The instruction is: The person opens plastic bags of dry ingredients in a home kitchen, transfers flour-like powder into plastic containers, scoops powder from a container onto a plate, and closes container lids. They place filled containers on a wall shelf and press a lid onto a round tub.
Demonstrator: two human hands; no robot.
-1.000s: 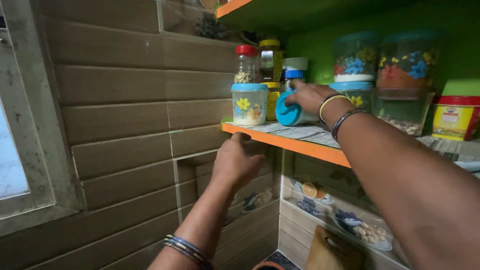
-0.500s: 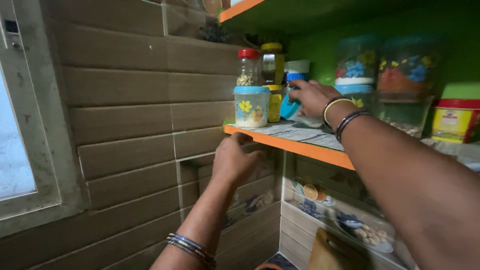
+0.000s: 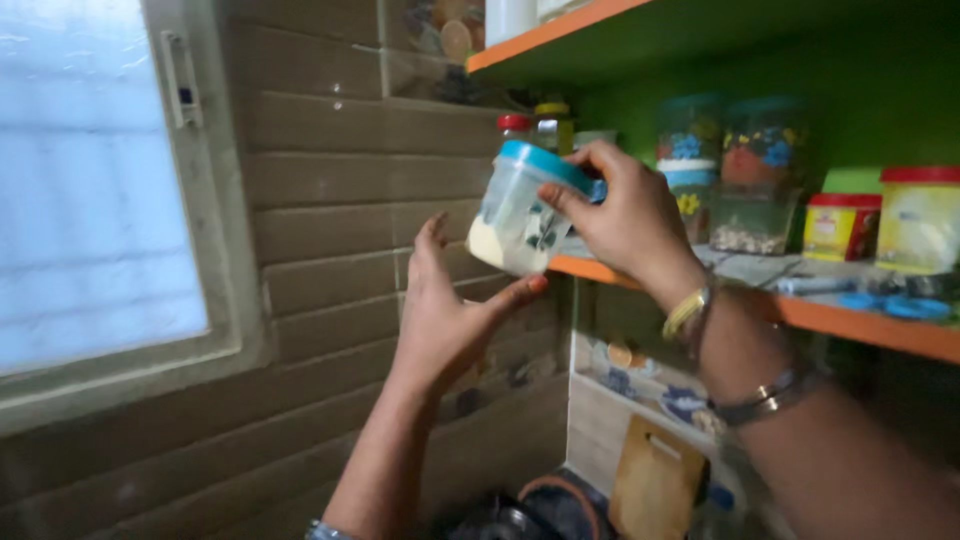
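Head view: right hand (image 3: 625, 215) grips a small clear jar (image 3: 520, 215) by its blue lid (image 3: 545, 165), holding it tilted in the air just in front of the orange-edged shelf (image 3: 830, 320). Left hand (image 3: 445, 315) is spread open, palm up, beneath the jar, thumb tip at its base; other containers (image 3: 745, 165) stand on the shelf behind.

Jar (image 3: 515, 220): clear glossy plastic, smooth blue plastic lid (image 3: 545, 165). Shelf (image 3: 850, 320) behind jar: orange painted edge, matt. Wall tiles (image 3: 320, 190) left of jar: wood-look, slightly glossy.
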